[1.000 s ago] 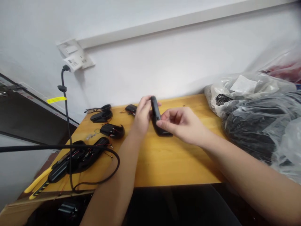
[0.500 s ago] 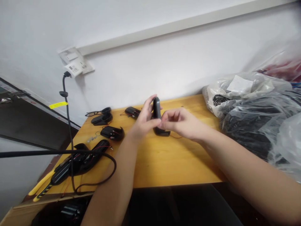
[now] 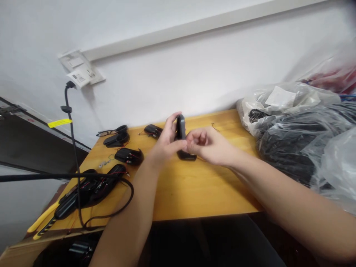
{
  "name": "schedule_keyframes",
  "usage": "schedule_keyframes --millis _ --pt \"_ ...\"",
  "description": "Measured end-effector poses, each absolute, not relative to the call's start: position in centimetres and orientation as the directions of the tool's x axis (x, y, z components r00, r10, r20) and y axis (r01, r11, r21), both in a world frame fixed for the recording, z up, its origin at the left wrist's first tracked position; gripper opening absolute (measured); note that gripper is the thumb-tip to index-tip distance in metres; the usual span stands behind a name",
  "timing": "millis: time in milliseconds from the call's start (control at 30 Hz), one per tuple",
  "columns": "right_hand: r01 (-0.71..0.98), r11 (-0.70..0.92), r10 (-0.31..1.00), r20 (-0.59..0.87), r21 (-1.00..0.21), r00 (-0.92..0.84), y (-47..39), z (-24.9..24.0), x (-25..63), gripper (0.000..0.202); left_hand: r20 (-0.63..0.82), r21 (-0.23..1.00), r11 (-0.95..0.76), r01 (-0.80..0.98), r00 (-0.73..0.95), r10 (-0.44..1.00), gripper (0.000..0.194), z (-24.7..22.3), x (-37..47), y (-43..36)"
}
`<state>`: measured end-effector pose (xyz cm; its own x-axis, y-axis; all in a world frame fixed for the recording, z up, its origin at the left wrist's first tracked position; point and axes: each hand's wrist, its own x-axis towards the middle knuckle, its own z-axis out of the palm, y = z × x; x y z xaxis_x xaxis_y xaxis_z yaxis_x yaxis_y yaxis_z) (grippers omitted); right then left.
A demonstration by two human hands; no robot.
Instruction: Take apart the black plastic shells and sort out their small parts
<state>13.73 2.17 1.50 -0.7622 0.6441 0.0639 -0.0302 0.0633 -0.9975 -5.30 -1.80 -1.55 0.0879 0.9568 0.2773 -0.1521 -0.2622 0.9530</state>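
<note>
My left hand [image 3: 170,140] is wrapped round a black curved plastic housing [image 3: 182,128], held upright on edge above the wooden table [image 3: 191,196]. Its thumb lies across the lower part of the housing. Against the housing's right side, my right hand [image 3: 205,145] has thumb and forefinger pinched together. What sits between those fingertips, if anything, is too small to make out. The housing's lower end flares toward the right, and a thin wire seems to run out near it, under my right hand.
Similar black housings [image 3: 129,156] with thin red wires lie on the left, near yellow-handled pliers [image 3: 46,218]. A black cable [image 3: 73,148] loops from the wall plug [image 3: 80,76] across the table's left. Plastic bags of black parts [image 3: 289,148] crowd the right side.
The view has shifted slightly, so everything sits a little further left. Both hands stay at the housing, with only slight finger movement.
</note>
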Motion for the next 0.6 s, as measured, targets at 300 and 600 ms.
schedule_keyframes --millis 300,600 --pt "-0.122 0.043 0.627 0.122 -0.992 -0.769 3.2 0.0 13.3 0.048 0.190 0.920 -0.185 -0.345 -0.019 0.982 0.073 -1.1 -4.6 -1.5" --pt "0.265 0.364 0.851 0.203 -0.893 -0.485 5.5 2.0 14.6 0.021 -0.047 0.922 0.001 -0.387 -0.110 0.993 0.046 -0.2 -4.3 -1.3"
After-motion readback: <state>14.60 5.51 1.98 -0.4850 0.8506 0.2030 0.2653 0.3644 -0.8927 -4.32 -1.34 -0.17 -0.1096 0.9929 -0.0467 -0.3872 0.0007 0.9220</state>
